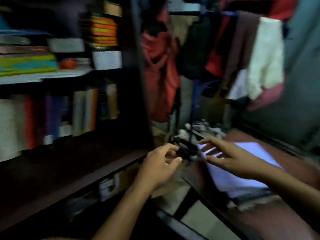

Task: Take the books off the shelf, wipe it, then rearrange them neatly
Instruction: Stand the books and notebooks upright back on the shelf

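Your two forearms reach in from the bottom edge, and both hands sit low in the middle, away from the shelf. Your left hand (161, 163) has its fingers curled loosely with thumb and fingertips drawn toward each other; something dark lies just past them, but the blur hides whether you hold it, so I cannot tell. Your right hand (225, 156) is spread with straight fingers over a white sheet (242, 179) that lies on a reddish-brown table (294, 213), gripping nothing. The hands are near each other but apart. Upright books (69, 116) stand in a row on the shelf (52, 170) at your left, well away from both hands, so the unloading seems not yet begun on this row. More books lie stacked flat on the board above (26, 64). To do this step well, turn back to the row, take a few books at a time with one hand on each end, and squeeze them together so none slips out. Set them down where the sheet is not underneath, in their order, which makes the return easier. Clothes (161, 66) hang behind; keep your elbows clear of them.
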